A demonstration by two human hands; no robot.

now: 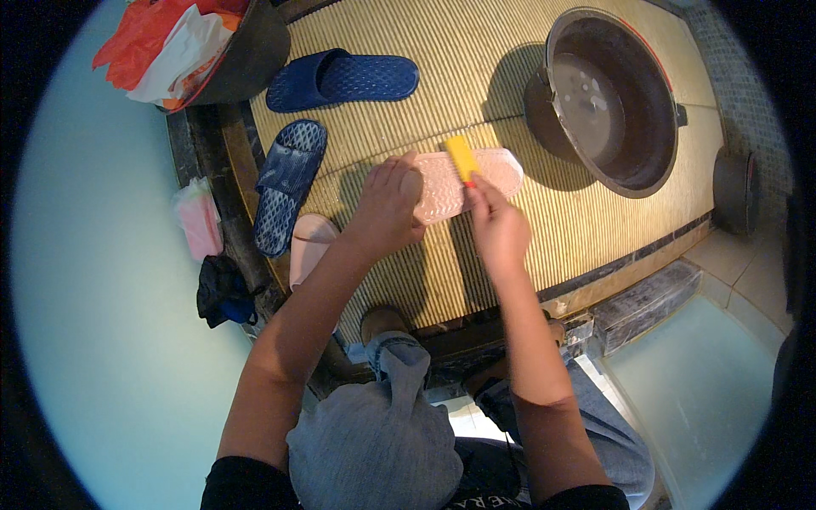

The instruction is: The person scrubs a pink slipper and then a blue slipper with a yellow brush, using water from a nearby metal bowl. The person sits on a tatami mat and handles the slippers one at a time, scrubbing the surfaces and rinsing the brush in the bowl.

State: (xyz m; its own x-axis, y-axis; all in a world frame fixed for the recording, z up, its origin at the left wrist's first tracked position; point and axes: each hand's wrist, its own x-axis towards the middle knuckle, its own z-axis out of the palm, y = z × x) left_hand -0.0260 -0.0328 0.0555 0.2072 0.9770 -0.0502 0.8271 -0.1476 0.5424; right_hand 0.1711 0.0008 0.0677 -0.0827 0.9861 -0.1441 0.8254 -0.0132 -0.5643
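My left hand point(393, 201) grips a pink slipper point(440, 188) at its strap end, holding it above the ribbed floor with its wet, patterned insole facing up. Between the fingers of my right hand point(500, 223) is a yellow brush point(463, 158) with a bit of red near my fingertips. It lies across the middle of the insole; its bristles are hidden from above. A second pink slipper point(312, 245) rests on the floor beyond my left forearm, which partly covers it.
A dark blue slipper point(366, 78) and a blue-and-white patterned slipper point(290, 188) lie at the left. A black bucket point(542, 121) with cloudy water stands at the right. Another bucket point(261, 57) holds plastic bags. A pink packet point(199, 220) and a black bag point(223, 290) sit beyond the stone edge.
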